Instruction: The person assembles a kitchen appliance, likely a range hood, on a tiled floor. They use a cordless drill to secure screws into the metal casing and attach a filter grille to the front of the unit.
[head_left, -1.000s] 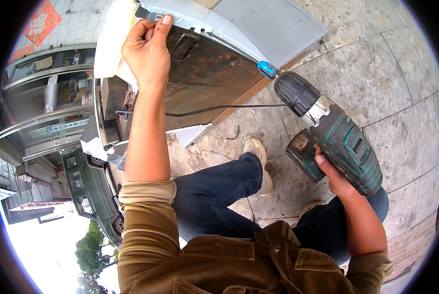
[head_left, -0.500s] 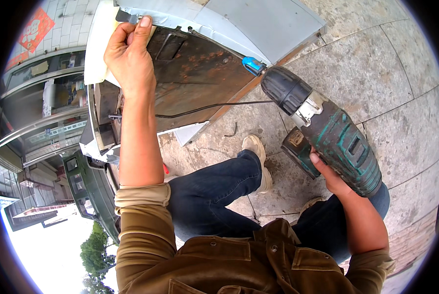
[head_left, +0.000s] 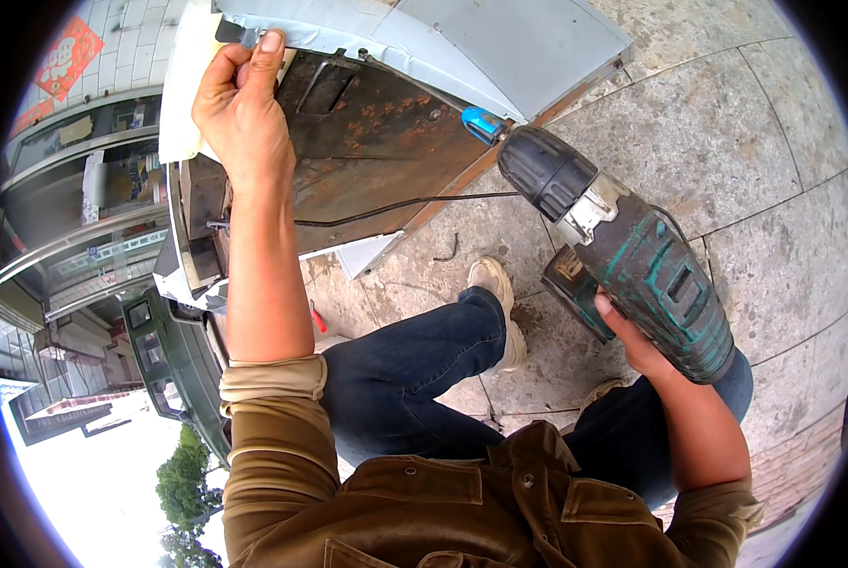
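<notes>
My right hand (head_left: 635, 338) is wrapped around the handle of a teal and black cordless drill (head_left: 665, 275), partly hidden behind the tool's body. In the chuck sits a blue bit holder (head_left: 483, 124), its tip towards the edge of a metal cabinet (head_left: 386, 118) with a rusty brown underside. My left hand (head_left: 247, 118) is closed in a pinch, thumb against the fingers, at the cabinet's far left edge. Whatever lies between those fingers is hidden. Beside them a small dark flap (head_left: 229, 32) shows next to light blue film (head_left: 329, 34) along the edge.
A black cable (head_left: 400, 207) runs across below the cabinet towards the drill. A triangular white metal corner (head_left: 362, 256) juts out near my foot. On the paving lies a small red object (head_left: 319, 318). A dark green vehicle (head_left: 163, 355) stands to the left.
The drill has shifted slightly left, and its blue tip is a little higher in the picture. My left hand has moved slightly left, still pinched at the cabinet edge.
</notes>
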`<act>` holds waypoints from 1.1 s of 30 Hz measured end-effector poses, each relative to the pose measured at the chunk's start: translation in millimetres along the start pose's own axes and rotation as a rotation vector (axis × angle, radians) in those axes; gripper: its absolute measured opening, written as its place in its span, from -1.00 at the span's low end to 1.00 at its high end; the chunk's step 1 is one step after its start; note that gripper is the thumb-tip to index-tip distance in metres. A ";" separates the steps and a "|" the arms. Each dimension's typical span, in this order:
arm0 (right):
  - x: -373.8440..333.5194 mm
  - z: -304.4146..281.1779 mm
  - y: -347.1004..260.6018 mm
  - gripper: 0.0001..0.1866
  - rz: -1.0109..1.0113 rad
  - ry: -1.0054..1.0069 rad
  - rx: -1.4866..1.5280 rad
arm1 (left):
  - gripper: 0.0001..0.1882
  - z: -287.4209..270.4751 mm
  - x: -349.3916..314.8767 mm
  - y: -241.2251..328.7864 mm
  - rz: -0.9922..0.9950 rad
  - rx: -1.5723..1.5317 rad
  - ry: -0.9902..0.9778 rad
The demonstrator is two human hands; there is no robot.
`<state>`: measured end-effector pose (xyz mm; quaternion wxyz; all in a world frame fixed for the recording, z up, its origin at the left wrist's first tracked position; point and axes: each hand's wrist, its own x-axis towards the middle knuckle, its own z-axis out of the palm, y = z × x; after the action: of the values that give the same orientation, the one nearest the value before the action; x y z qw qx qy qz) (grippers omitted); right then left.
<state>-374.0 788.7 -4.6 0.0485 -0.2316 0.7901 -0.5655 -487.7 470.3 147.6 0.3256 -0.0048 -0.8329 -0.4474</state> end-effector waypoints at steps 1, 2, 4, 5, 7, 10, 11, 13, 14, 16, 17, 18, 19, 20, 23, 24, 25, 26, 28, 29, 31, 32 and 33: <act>1.2 -0.2 -1.4 -0.67 -0.025 0.004 -0.029 | -0.78 -0.8 0.4 -0.2 0.000 0.006 -0.004; -0.7 1.5 -3.7 -0.67 0.054 0.007 -0.008 | -0.78 -1.7 0.9 -0.5 0.001 0.013 -0.008; -2.0 3.2 -5.4 -0.67 0.146 0.006 0.034 | -0.82 -4.2 2.2 -1.3 0.005 0.016 -0.027; -2.1 3.5 -5.7 -0.67 0.159 0.003 0.055 | -0.83 -5.0 2.5 -1.5 0.007 0.018 -0.036; -2.7 3.8 -5.3 -0.67 0.184 -0.005 0.097 | -0.83 -5.0 2.7 -1.2 -0.003 0.028 -0.024; -6.3 4.4 -1.6 -0.67 0.252 -0.026 0.165 | -0.83 -4.6 2.8 -1.4 -0.012 0.035 -0.019; -8.9 6.0 0.3 -0.67 0.296 -0.037 0.193 | -0.83 -4.5 2.7 -1.5 -0.013 0.035 -0.019; -7.9 6.7 -0.7 -0.67 0.249 -0.018 0.084 | -0.83 -5.3 2.8 -0.9 -0.013 0.039 -0.025; -3.8 6.6 -4.6 -0.67 0.157 0.012 -0.052 | -0.83 -6.1 2.8 -0.7 -0.014 0.043 -0.028; 0.9 8.2 -9.2 -0.68 0.145 0.024 -0.002 | -0.83 -6.5 2.7 -0.7 -0.002 0.025 -0.035; 2.3 9.0 -10.7 -0.68 0.225 0.005 0.184 | -0.82 -6.5 2.8 -0.7 0.004 0.015 -0.038; 2.3 10.7 -10.1 -0.69 0.278 -0.003 0.362 | -0.82 -6.5 2.9 -0.5 0.000 0.014 -0.036; 2.0 11.9 -9.2 -0.69 0.337 0.001 0.534 | -0.82 -5.1 3.0 -1.1 -0.006 0.009 -0.036; -1.5 17.3 -4.7 -0.71 0.369 0.018 0.698 | -0.82 -3.7 3.2 -1.7 -0.011 0.004 -0.035; -0.1 23.9 -2.7 -0.71 0.314 0.034 0.808 | -0.82 -4.3 3.5 -0.2 -0.027 0.020 -0.027; 6.6 18.8 -8.6 -0.71 0.199 0.022 0.581 | -0.83 -5.4 3.2 0.2 -0.027 0.025 -0.029; 7.6 19.1 -8.5 -0.70 0.122 0.032 0.427 | -0.83 -5.1 3.6 0.0 -0.026 0.024 -0.031; 8.5 19.5 -8.6 -0.68 0.049 0.053 0.271 | -0.83 -4.8 4.1 0.1 -0.025 0.022 -0.032; 1.9 28.4 -0.6 -0.63 -0.027 0.117 0.130 | -0.84 -4.2 3.9 1.0 -0.029 0.028 -0.026; 3.4 29.2 -1.1 -0.61 -0.068 0.145 0.066 | -0.84 -3.9 3.5 0.8 -0.033 0.031 -0.023; 11.4 21.8 -4.7 -0.60 -0.155 0.163 0.028 | -0.84 -3.4 3.2 -0.3 -0.023 0.014 -0.021; 15.1 19.8 -4.3 -0.59 -0.192 0.165 0.040 | -0.84 -3.7 3.2 -0.8 -0.018 0.005 -0.019; 16.8 17.5 1.3 -0.59 -0.216 0.152 0.115 | -0.83 -4.4 3.3 -1.7 -0.016 0.000 -0.019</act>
<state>-383.4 766.7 -8.9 -0.0592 -0.2686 0.7284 -0.6275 -488.4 465.0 149.9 0.3140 -0.0023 -0.8359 -0.4501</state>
